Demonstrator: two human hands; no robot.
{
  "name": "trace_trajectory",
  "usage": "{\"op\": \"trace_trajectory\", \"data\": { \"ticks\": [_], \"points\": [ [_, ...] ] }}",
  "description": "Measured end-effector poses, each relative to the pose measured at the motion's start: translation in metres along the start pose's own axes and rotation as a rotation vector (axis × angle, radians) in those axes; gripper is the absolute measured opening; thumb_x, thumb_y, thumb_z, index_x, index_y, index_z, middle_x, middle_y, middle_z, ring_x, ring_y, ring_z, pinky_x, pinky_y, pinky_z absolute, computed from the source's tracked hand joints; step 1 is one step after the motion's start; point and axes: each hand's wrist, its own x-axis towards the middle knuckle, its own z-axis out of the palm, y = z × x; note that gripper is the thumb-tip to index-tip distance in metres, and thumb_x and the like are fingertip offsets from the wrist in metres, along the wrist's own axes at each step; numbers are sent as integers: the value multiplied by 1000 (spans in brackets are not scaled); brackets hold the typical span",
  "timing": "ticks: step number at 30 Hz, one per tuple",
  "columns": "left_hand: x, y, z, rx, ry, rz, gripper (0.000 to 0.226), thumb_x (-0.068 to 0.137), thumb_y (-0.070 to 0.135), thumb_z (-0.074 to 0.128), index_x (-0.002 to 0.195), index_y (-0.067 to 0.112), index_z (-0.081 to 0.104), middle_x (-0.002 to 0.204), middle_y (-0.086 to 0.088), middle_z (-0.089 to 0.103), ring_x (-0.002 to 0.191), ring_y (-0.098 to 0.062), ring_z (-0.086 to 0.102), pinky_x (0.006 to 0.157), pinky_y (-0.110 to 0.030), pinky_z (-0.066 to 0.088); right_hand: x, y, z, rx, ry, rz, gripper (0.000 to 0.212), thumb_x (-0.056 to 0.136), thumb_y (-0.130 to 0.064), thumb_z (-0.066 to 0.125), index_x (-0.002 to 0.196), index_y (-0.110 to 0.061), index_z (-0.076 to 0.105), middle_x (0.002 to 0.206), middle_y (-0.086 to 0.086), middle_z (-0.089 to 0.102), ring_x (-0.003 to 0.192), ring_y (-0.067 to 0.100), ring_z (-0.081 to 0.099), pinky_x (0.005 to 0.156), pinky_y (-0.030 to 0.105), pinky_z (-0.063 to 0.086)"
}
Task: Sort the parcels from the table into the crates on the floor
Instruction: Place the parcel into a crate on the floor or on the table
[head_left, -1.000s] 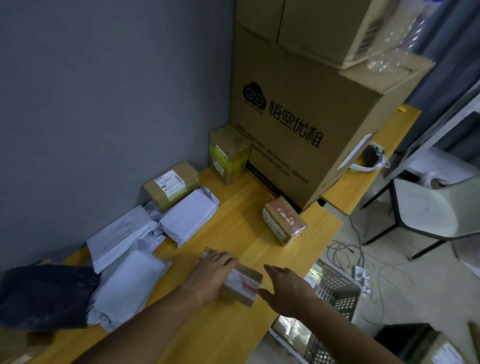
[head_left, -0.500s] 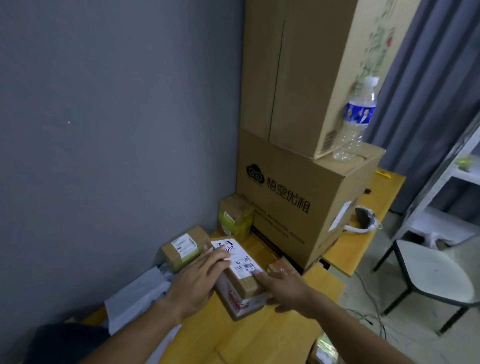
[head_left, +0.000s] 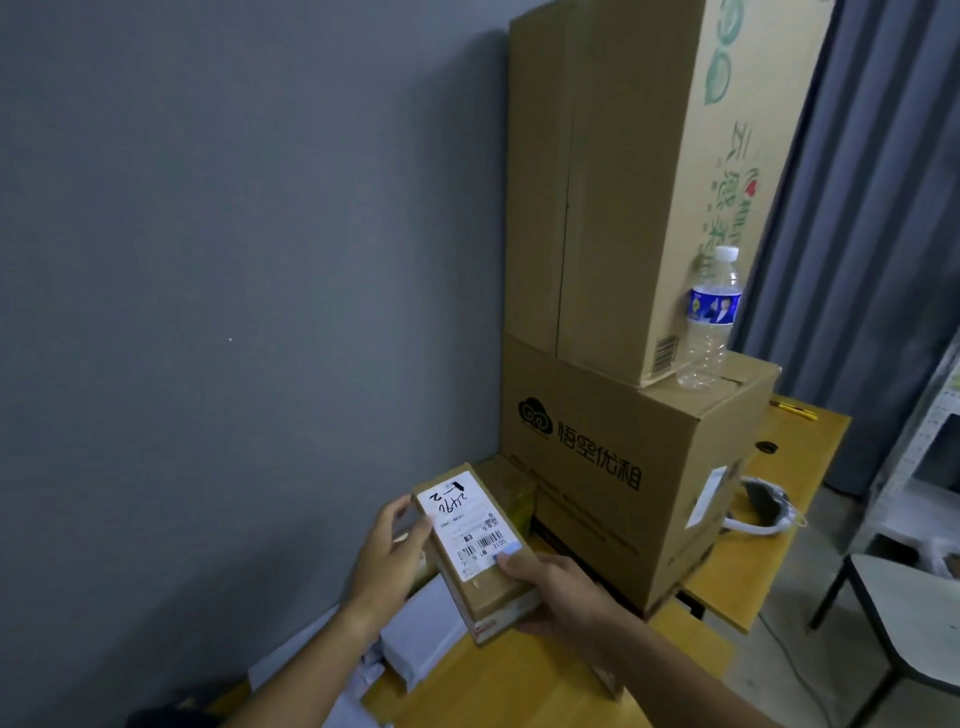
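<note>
Overhead, both hands (head_left: 387, 558) (head_left: 558, 587) gripping labelled parcel (head_left: 480, 545), stacked cartons (head_left: 613, 467) and bottle (head_left: 709, 322) close behind.

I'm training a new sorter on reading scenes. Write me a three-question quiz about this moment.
1. True or false: both hands hold the small brown cardboard parcel with the white shipping label.
2. Where does the clear plastic water bottle stand? A) on the yellow wooden table B) on the large brown cardboard box with black printed characters C) on the floor
3. Fill in: the thumb of the ____ hand presses on the label's near corner.

Key: 1 true: left hand and right hand both grip it. 2 B. 3 right.
</note>
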Motion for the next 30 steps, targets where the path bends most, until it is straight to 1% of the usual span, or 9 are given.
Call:
{"op": "trace_trajectory", "data": {
  "ticks": [6, 11, 15, 18, 22, 24, 26, 27, 30],
  "points": [
    [2, 21, -18, -248, -157, -228, 31, 92, 27, 71, 112, 3, 66, 103, -19, 75, 90, -25, 74, 76, -34, 60, -18, -11, -5, -90, -85, -59, 30, 92, -31, 72, 121, -22, 70, 109, -3, 78, 100, 15, 74, 81, 27, 58],
    [-2, 26, -33, -318, -322, -373, 39, 79, 22, 74, 109, -3, 71, 104, -23, 75, 84, -24, 74, 70, -32, 60, -18, -20, -27, -93, 18, -172, 35, 86, -25, 80, 118, -14, 72, 108, 5, 78, 102, 22, 74, 96, 41, 58],
    [-12, 31, -16, -379, -242, -417, 32, 85, 23, 70, 109, 1, 73, 98, -16, 77, 81, -21, 71, 71, -31, 57, -7, -19, -27, 57, 260, -220, 61, 79, -38, 85, 124, -3, 63, 104, 7, 78, 92, 21, 77, 87, 44, 62],
    [-23, 37, -2, -478, -212, -442, 42, 79, 26, 75, 114, 4, 72, 105, -17, 76, 103, -30, 69, 98, -45, 54, -6, -18, -19, 92, 374, -174, 67, 78, -51, 82, 119, -5, 57, 104, 5, 76, 91, 22, 76, 87, 44, 61],
    [-35, 44, 13, -670, -151, -447, 39, 83, 23, 74, 118, 7, 69, 112, -19, 73, 113, -35, 65, 106, -54, 48, 5, -6, -19, 184, 415, -99, 95, 59, -72, 85, 127, -14, 53, 120, 5, 66, 108, 25, 67, 95, 48, 57],
    [-41, 48, 21, -727, -143, -439, 32, 89, 23, 71, 118, 10, 68, 111, -19, 71, 109, -36, 64, 104, -58, 49, 7, -3, -13, 166, 344, -56, 107, 52, -83, 80, 131, -14, 59, 116, 4, 69, 95, 20, 69, 80, 39, 60],
    [-49, 52, 28, -734, -175, -459, 35, 88, 27, 71, 118, 10, 69, 112, -20, 71, 104, -38, 66, 102, -60, 49, -5, -9, -1, 166, 275, -78, 81, 71, -72, 77, 124, -12, 66, 91, 1, 68, 68, 12, 59, 59, 28, 49],
    [-53, 52, 30, -730, -199, -479, 38, 86, 30, 73, 118, 11, 70, 113, -22, 70, 101, -40, 66, 100, -60, 49, -13, -14, 6, 174, 233, -122, 63, 82, -64, 72, 120, -14, 69, 87, -1, 69, 65, 11, 58, 59, 27, 47],
    [-62, 52, 29, -654, -254, -506, 49, 75, 39, 79, 116, 13, 71, 109, -19, 64, 97, -42, 63, 97, -59, 50, -25, -24, 15, 257, 182, -227, 35, 96, -46, 64, 118, -19, 70, 104, 1, 78, 94, 23, 75, 81, 42, 57]
  ]
}}
